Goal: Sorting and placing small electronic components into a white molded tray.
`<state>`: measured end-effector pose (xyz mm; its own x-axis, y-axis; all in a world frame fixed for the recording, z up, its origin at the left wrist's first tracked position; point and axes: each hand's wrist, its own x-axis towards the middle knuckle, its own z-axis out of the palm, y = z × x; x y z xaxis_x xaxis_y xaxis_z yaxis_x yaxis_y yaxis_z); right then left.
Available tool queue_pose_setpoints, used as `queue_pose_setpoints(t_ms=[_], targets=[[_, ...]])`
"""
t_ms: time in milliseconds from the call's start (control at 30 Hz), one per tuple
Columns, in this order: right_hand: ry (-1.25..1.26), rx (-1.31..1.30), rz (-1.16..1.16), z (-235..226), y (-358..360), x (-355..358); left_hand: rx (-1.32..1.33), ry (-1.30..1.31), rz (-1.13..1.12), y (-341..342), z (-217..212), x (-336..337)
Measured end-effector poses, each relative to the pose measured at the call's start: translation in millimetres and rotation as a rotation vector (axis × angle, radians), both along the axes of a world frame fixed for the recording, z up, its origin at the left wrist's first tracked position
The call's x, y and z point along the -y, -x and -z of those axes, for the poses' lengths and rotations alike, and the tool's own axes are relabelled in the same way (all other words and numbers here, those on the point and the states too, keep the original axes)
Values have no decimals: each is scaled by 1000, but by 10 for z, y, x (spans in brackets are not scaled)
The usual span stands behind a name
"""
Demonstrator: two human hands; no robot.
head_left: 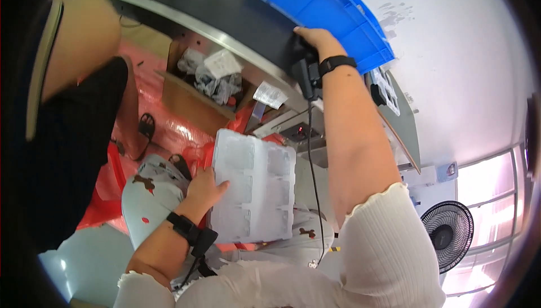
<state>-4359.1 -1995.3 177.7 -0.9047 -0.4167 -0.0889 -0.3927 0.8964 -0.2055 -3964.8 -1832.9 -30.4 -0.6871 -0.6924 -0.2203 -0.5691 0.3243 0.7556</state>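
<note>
A translucent white plastic tray [253, 189] with moulded compartments rests over my lap, tilted. At its left edge my left hand [206, 192] grips it, thumb on the upper face and the other fingers mostly hidden. My right arm stretches far forward, and my right hand [319, 40] is at the near side of a blue plastic crate [332, 12], over the dark conveyor belt [225, 15]. Most of that hand's fingers are hidden, so what it touches or holds cannot be made out. A black strap with a small device and cable sits on each wrist.
Under the conveyor, an open cardboard box [189, 96] holds crumpled plastic bags. Another person's leg [131, 111] is close on the left. A cable [311, 161] hangs from my right wrist. Another white tray [386, 91] lies beyond my right arm; a black fan [447, 236] stands right.
</note>
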Motion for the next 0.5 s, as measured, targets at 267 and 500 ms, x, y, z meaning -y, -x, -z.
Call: queue_pose_setpoints(t_ms=[267,500], targets=[[-1,-81,-269,-319,-97,-462,111,-100,217,-223,195,-230],[120,-53,-209,-587,-392,-1143,9,9,74,-209,328,-142]])
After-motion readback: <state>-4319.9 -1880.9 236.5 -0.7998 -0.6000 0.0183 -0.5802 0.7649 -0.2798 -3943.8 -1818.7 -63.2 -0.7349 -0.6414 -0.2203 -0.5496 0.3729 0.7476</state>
